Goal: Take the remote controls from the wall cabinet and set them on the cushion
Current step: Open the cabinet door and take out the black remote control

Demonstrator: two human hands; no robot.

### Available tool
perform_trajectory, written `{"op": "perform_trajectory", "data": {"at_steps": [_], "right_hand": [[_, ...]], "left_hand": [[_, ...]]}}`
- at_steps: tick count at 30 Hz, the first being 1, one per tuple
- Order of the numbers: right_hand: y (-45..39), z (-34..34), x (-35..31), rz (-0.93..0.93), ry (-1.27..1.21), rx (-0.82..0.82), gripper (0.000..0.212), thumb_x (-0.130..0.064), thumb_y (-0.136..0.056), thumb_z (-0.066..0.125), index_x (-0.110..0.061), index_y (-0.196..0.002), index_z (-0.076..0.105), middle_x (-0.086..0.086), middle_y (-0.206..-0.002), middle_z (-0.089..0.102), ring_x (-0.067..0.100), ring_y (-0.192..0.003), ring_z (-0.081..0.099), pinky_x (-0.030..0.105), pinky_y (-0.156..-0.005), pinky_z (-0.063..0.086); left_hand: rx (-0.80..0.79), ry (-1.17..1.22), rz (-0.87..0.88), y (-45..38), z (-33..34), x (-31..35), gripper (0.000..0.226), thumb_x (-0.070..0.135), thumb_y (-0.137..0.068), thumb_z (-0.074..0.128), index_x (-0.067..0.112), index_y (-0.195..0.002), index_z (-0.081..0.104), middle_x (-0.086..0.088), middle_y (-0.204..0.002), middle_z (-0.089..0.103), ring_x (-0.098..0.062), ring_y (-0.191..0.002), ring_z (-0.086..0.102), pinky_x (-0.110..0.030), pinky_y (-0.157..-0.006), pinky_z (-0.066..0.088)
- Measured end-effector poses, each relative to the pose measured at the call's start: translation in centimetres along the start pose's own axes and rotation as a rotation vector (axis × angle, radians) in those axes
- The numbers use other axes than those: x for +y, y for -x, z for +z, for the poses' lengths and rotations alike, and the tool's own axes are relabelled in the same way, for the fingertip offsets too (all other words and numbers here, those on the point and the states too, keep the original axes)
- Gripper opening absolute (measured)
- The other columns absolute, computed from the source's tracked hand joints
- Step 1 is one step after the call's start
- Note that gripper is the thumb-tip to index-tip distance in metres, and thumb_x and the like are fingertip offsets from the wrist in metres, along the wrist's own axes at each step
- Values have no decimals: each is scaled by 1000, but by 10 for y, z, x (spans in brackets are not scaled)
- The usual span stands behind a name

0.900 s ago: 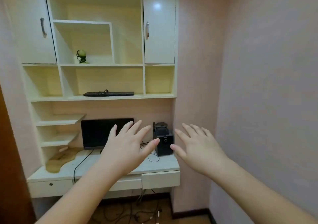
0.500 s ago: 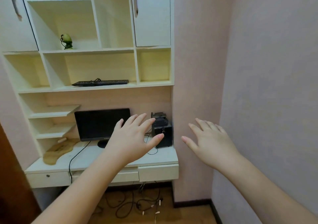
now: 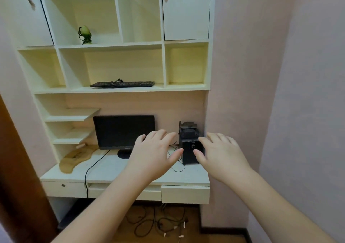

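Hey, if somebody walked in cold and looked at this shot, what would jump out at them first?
Two bare hands, the left hand and the right hand, stretch forward with fingers spread, holding nothing, in front of the white desk. Between them stands a black speaker by the wall, with a dark monitor to its left. Above, a black keyboard lies on the open shelf of the wall cabinet.
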State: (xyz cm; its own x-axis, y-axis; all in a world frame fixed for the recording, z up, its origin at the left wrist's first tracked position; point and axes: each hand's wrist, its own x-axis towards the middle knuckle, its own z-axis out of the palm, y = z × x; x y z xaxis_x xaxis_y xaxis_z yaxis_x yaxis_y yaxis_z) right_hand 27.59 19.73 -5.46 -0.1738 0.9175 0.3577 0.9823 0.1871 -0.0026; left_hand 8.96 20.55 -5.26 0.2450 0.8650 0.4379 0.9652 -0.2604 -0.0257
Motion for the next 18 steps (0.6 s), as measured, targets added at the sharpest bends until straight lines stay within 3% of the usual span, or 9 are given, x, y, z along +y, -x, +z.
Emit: {"op": "perform_trajectory", "data": {"at_steps": [10,15,18], "right_hand": [[-121,46,-74,-52,57,-7,49,-50,-95,34,-25,-136,45,-3,-146,41,20,-134,35,36,-109,26],[-168,56,-89,-51,66,36,52,-53,-96,31,-26,-140,39,-4,-143,43,20,-132,38,35,-106,27],[-188,57,-89,-22,56,93,62,-58,-92,20,-26,-143,37,-2,-141,48,22,-130,44,40,-109,27]], "left_hand": [[90,-20,71,-69,33,-114,57,61,-92,32,31,-139,42,7,-140,47,-15,-133,38,-37,-109,26],[61,16,41,-105,50,-153,63,59,-93,32,30,-149,24,10,-145,42,-13,-137,32,-47,-116,16],[64,-2,56,-127,63,-161,68,63,-88,19,31,-147,30,8,-144,42,-14,-136,34,-46,-114,22]]}}
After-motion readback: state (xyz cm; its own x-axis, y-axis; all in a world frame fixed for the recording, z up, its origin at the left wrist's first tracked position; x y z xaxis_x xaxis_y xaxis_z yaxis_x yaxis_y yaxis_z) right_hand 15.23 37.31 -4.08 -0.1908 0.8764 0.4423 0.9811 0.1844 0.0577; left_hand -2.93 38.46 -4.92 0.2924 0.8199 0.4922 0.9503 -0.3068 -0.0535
